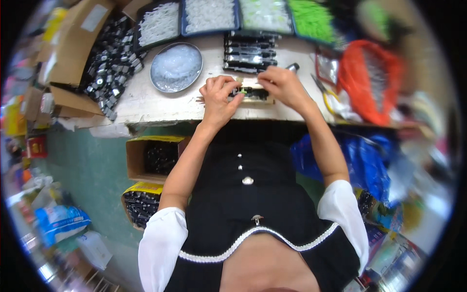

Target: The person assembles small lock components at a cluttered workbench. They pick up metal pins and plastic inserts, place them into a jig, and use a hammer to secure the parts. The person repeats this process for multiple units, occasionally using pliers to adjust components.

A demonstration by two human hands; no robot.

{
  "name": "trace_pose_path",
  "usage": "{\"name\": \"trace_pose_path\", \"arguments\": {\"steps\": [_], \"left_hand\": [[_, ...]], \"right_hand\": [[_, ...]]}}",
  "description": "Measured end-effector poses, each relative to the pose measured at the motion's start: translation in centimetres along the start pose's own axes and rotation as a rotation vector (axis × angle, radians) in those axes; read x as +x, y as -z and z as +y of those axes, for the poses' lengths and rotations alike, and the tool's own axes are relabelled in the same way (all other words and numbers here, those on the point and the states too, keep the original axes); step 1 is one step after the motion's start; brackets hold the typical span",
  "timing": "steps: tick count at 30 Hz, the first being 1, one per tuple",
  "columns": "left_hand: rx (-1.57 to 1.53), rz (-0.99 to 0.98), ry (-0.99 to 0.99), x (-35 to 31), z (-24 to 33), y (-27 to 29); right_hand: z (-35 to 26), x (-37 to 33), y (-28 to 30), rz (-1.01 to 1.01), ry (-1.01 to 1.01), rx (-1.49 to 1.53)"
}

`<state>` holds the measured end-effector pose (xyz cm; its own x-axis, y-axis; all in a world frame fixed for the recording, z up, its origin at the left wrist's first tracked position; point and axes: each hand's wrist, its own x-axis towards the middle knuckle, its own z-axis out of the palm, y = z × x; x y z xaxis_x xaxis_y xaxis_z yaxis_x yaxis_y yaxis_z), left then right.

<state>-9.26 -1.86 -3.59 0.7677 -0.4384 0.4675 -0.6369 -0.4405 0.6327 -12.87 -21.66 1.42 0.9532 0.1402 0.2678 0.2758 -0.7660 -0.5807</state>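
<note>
On the white table in front of me lies a long black part (256,92) with a bright green piece in it. It sits along a light wooden strip, which may be a holder. My left hand (219,100) grips the left end of the black part with thumb and fingers. My right hand (284,86) hovers at its right end, the fingertips pinched together; what they hold, if anything, is hidden. Just behind the right hand a dark rounded object (293,67) shows. Beyond the hands, several black, shiny long parts (250,53) lie stacked in a row.
Trays of white pieces (210,15) and green pieces (311,20) line the back. A round metal dish (176,67) stands left, beside a carton (78,41) and heaped black parts (109,68). Yellow-handled scissors (332,100) and a red bag (355,82) lie right. Boxes (136,158) stand below.
</note>
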Motion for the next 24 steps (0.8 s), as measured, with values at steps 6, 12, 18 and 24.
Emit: {"name": "trace_pose_path", "arguments": {"steps": [6,12,18,24], "left_hand": [[0.080,-0.078,0.018,0.3,-0.2,0.0],[0.073,-0.120,-0.017,0.4,-0.3,0.4],[0.065,0.121,-0.030,4.9,-4.4,3.6],[0.515,0.206,0.374,14.2,-13.9,9.3]], "right_hand": [[2.0,-2.2,4.6,0.104,-0.079,-0.079],[6.1,-5.1,14.7,0.444,-0.234,-0.385],[15.7,-12.6,24.3,0.250,-0.699,-0.933],[17.3,-13.2,22.5,0.179,-0.826,-0.735]]}}
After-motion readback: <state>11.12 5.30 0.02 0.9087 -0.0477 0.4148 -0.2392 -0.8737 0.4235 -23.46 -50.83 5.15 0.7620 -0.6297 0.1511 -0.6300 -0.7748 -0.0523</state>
